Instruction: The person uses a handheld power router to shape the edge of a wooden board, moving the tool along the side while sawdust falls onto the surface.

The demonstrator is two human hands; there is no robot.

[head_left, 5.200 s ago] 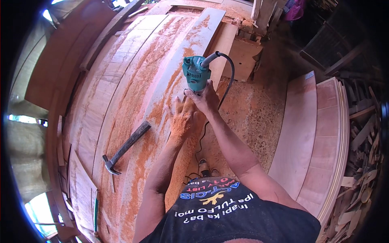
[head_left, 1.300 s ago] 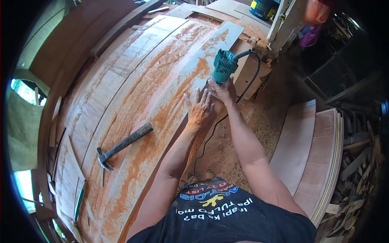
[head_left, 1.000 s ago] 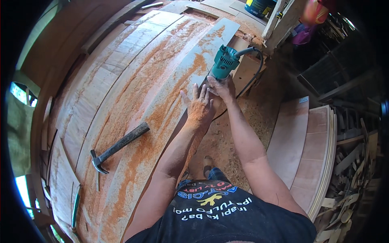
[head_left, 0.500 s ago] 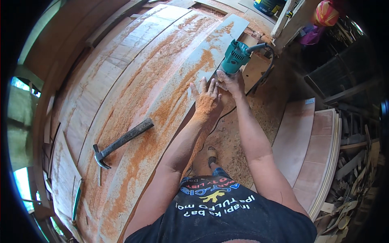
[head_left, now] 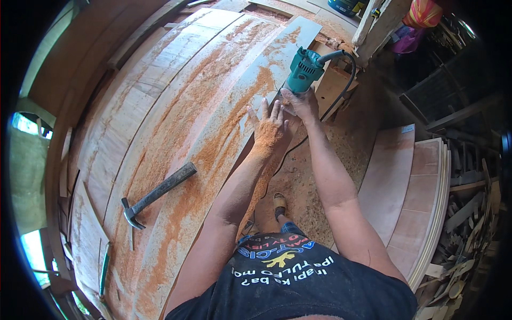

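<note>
My right hand point(head_left: 303, 105) is closed around the lower body of a teal trim router point(head_left: 304, 69), which stands at the right edge of a long pale board point(head_left: 305, 31). My left hand point(head_left: 268, 129) lies on the board's edge beside the router, fingers spread and the back of it coated in orange sawdust. The router's bit and most of its base are hidden by my right hand. A claw hammer point(head_left: 164, 186) with a dark handle rests to the left, its head toward me.
Wide wooden panels point(head_left: 133, 101) under sawdust spread to the left. A green pencil-like stick point(head_left: 103, 269) lies at the near left. The router's black cord point(head_left: 349, 85) loops down on the right. Curved plywood sheets point(head_left: 386, 170) stand lower right, near scrap wood point(head_left: 461, 272).
The view has shifted slightly. The router and both hands seem to have crept a little farther along the board's edge; their hold looks the same.
</note>
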